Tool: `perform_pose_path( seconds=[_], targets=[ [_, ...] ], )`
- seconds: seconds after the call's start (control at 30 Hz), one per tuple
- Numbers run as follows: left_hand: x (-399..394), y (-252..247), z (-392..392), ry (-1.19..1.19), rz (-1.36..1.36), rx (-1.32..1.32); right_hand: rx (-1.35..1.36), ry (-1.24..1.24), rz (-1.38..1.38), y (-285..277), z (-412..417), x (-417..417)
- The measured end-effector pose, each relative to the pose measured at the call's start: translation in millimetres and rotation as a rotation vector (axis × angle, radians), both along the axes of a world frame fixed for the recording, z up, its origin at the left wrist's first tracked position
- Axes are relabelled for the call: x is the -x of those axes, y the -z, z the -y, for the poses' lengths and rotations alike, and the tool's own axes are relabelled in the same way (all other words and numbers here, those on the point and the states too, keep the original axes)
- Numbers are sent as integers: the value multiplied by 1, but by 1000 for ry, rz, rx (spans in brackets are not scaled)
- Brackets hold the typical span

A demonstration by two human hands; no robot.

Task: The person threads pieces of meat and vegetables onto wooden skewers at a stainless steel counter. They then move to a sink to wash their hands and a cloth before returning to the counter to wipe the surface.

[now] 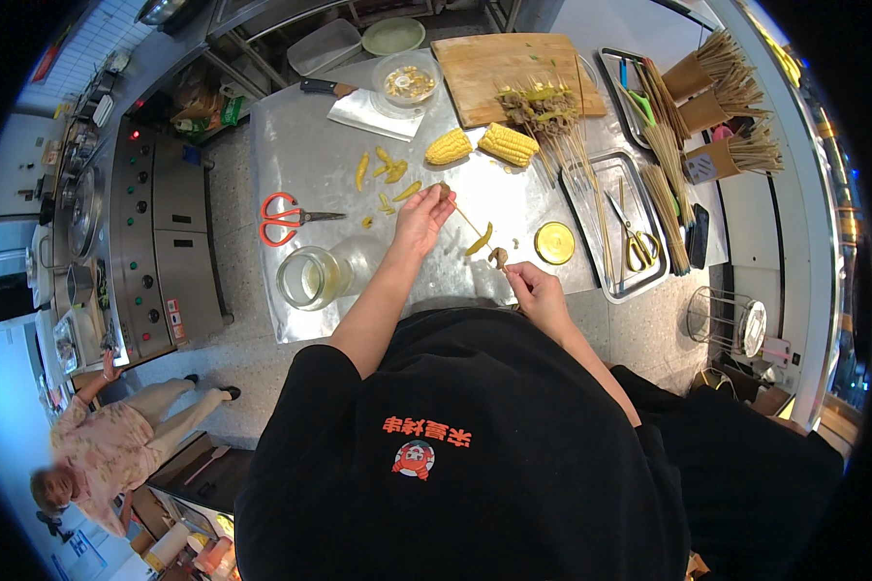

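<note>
Over the metal table, my right hand (538,290) grips the lower end of a thin wooden skewer (468,219). A brown piece of meat (498,256) is threaded just above those fingers, and beyond it sits a yellow-green pickled pepper (481,240). My left hand (421,221) pinches another small brown piece of meat (445,191) at the skewer's far end; the fingers partly hide it and the tip. Loose pickled peppers (392,171) lie on the metal beyond my left hand. Finished-looking skewers of meat and peppers (541,109) are piled on a wooden cutting board (472,62).
The metal table (283,145) bears red-handled scissors (283,218), a glass jar (309,279), its gold lid (554,242), corn pieces (509,144), a cleaver (378,115) and a plastic bowl (407,81). At right, a tray (614,174) holds scissors (636,240). A person (109,450) stands at left.
</note>
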State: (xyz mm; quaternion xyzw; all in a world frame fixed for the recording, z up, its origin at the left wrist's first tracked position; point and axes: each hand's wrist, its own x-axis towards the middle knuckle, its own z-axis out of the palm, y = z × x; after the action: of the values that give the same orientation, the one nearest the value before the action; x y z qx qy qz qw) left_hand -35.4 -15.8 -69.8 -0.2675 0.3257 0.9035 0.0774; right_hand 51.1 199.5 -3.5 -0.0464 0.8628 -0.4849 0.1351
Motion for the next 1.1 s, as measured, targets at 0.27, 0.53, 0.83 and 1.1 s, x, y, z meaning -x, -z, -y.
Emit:
perform_pose_path(
  seconds=[0.27, 0.53, 0.83, 1.1],
  targets=[
    [-1, -2, 0, 35, -24, 22, 3, -5, -3, 0, 0, 0],
    [0, -9, 2, 162, -79, 251, 20, 4, 40, -4, 1, 0],
    [2, -12, -2, 163, -107, 173, 867, 158, 758, 3, -7, 8],
    [-2, -10, -3, 154, -107, 222, -287, -46, -435, 2, 9, 1]
  ],
)
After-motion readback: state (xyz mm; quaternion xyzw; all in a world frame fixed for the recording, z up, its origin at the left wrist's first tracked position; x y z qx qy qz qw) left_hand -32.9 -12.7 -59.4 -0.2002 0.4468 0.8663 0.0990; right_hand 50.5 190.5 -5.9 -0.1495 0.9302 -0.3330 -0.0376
